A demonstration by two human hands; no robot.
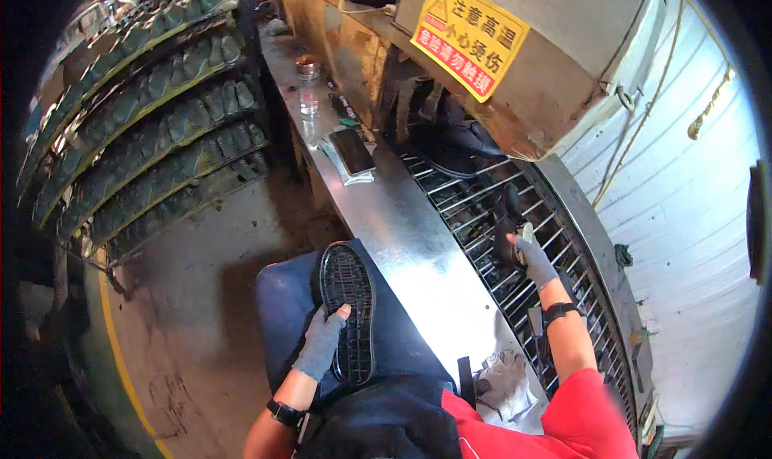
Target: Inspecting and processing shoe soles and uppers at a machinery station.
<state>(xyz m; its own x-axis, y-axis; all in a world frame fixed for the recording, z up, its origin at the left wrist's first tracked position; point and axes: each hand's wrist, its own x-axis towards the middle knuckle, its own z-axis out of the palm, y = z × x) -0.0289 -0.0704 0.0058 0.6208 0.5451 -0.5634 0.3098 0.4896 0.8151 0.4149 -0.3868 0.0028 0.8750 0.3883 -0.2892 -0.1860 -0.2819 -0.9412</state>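
Observation:
My left hand (322,342), in a grey fingerless glove, grips a black shoe sole (351,278) by its edge. The sole lies along my thigh with its ribbed, gridded face up and the thumb on that face. Over the roller conveyor on the right, my right hand (532,260), gloved the same way, is closed on a black shoe (507,210) with a pale patch near my fingers. Its lower part is hard to make out against the dark rollers. Farther back on the rollers, a dark shoe-like object (442,155) sits beneath the machine's opening.
A shiny metal bench (410,258) runs between my lap and the roller conveyor (579,290). On it are a phone (352,151) on a cloth, a clear bottle (309,97) and crumpled gloves (507,383). A machine hood (555,65) with a warning sign overhangs the rollers. A loaded rack (161,129) stands left.

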